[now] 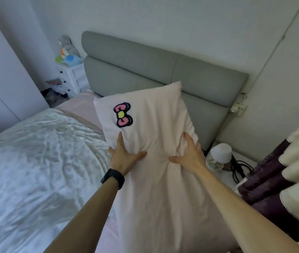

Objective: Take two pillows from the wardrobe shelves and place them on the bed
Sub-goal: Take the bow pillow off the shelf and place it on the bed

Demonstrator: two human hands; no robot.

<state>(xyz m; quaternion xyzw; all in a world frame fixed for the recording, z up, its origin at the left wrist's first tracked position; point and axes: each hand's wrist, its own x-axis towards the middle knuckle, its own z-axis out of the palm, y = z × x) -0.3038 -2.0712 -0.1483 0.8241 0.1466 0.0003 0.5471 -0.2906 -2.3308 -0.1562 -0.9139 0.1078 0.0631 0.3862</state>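
**Pink pillow held upright at the head of the bed**

At far left stand smooth white flat wardrobe doors [2,79]. Beside them, a heap of fuzzy plush toys [68,52] sits on a small white drawer unit with dark round knobs [72,77]. A crumpled, faintly glossy white quilt [35,152] covers the bed [83,108], with a strip of pale pink sheet showing at the head end. Behind it rises a grey, padded, round-edged headboard [135,70].

You hold the pale pink, soft fabric pillow [154,115] upright in front of that headboard, over the bed's right side. Its cover is creased and bears a fluffy stitched bow, pink with a yellow centre and dark outline [123,115].

Your left hand [125,157], with a thin ring and a black wrist band [113,178], grips the pillow's left edge, thumb splayed across the front. Your right hand [190,157] digs curled fingers into bunched fabric on the right edge.

Further right are a white ribbed lamp shade [220,152], a coiled black cable [238,168] and a pleated purple and cream curtain [272,176].
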